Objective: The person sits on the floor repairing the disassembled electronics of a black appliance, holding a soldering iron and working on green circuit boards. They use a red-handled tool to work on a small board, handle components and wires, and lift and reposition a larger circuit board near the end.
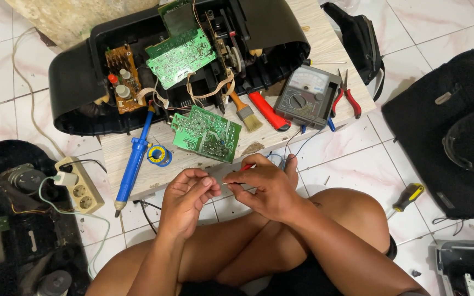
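- Our left hand (188,193) & right hand (263,185) sit close together above the lap, just off the front edge of the tabletop (325,52). Left fingertips are pinched shut on something too small to name; right is clamped on a red probe (246,166), thin dark tip aimed at the left fingertips.
- Risk, as we judge it: the probe tip is very near the left fingertips, so a slip could prick skin or knock the tiny part to the floor tiles, where it'd be hard to find.
- Risk: the blue lead (303,143) runs from by our hands up to the multimeter (306,97) at the front right corner; a tug could drag the meter over the edge.
- Risk: the loose green board (207,133) lies at the front edge, just beyond our hands; a knuckle bump could tip it off.
- Risk: the blue solder iron (133,162) overhangs the front left edge, tip down twd the power strip (79,185). We can't tell if it's hot.
- Count: 2 hands, 1 probe in grip, 1 multimeter, 1 solder iron, 1 solder spool (159,155), 1 brush (243,111), 1 pr red pliers (346,94), 1 open black casing (182,60) at the back.
- Count, floor: 1 yellow-handled screwdriver (408,196), 1 power strip.
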